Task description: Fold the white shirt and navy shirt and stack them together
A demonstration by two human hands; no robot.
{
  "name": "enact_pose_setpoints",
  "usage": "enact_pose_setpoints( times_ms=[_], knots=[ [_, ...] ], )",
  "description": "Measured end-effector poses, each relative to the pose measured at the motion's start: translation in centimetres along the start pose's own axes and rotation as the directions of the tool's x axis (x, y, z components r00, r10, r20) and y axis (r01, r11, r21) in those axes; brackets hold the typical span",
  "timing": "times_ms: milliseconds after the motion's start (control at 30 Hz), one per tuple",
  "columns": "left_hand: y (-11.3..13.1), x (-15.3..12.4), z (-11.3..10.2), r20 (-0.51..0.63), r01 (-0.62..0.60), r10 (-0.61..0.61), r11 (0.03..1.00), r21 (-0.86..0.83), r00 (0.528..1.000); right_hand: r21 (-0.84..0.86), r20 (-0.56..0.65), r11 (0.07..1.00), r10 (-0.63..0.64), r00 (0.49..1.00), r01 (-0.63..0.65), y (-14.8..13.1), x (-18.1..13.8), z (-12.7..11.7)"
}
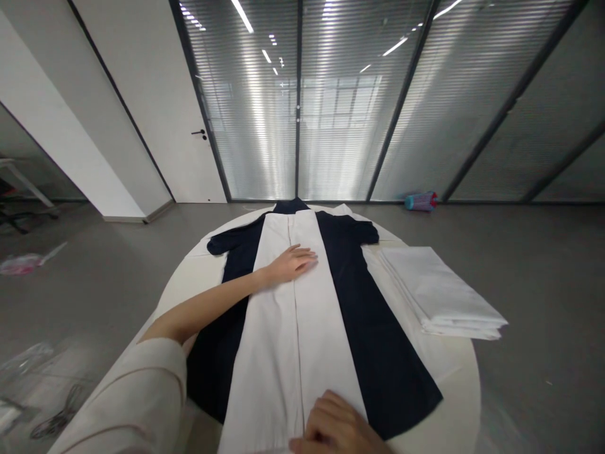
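A dark navy and white garment (350,296) lies spread flat along a white oval table (458,372), its short sleeves out to both sides at the far end. My left hand (293,261) rests flat on the white middle panel near the chest, fingers stretched out and pointing right. My right hand (338,429) is at the near hem of the white panel, fingers curled down onto the cloth; whether it pinches the fabric is hidden.
A stack of folded white cloth (439,293) sits on the table's right side. Beyond the table are grey floor, a glass wall with blinds, a white door (155,94), a blue-pink object (420,201) on the floor, and plastic bags at the left.
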State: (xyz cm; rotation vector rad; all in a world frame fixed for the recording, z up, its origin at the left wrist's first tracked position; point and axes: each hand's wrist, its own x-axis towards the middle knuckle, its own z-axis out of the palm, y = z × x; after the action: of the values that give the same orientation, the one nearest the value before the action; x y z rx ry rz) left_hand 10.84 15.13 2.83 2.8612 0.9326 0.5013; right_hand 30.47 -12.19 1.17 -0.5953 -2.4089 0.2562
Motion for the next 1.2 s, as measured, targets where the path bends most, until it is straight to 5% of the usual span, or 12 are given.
enact_pose_setpoints(
  times_ms=[100, 233, 400, 633, 800, 933, 1200],
  knots=[
    [5.6, -5.6, -2.0, 0.046, -0.094, 0.099, 0.992, -0.085, 0.994, -0.029, 0.069, 0.998, 0.063, 0.996, -0.061, 1.3, -0.4, -3.9],
    [12.7, -12.5, -4.1, 0.174, -0.179, 0.212, 0.966, -0.188, 0.962, -0.307, 0.043, 0.944, 0.144, 0.989, -0.125, 4.2, -1.8, -6.8],
    [17.0, -15.6, -4.1, 0.246, -0.127, 0.18, 0.968, -0.216, 0.952, -0.317, 0.149, 0.946, 0.129, 0.98, -0.076, 4.7, -2.7, -7.2],
    [17.3, -17.0, -4.4, 0.179, -0.131, 0.168, 0.971, -0.201, 0.969, -0.214, 0.178, 0.976, 0.061, 0.982, -0.022, 3.6, -3.3, -7.4],
    [14.2, -21.7, -6.3, 0.09, 0.032, -0.023, 0.994, -0.1, 0.996, -0.148, 0.182, 0.989, 0.049, 0.982, -0.022, 3.5, -3.9, -7.9],
    [13.6, -24.1, -7.2, 0.159, 0.075, -0.062, 0.994, -0.077, 0.985, -0.13, 0.167, 0.991, 0.035, 0.985, -0.013, 3.4, -4.1, -7.9],
    [14.5, -23.8, -7.6, 0.304, 0.077, -0.028, 0.986, -0.148, 0.952, -0.122, -0.029, 0.992, 0.032, 0.999, -0.035, 4.3, -4.5, -6.4]
  ],
)
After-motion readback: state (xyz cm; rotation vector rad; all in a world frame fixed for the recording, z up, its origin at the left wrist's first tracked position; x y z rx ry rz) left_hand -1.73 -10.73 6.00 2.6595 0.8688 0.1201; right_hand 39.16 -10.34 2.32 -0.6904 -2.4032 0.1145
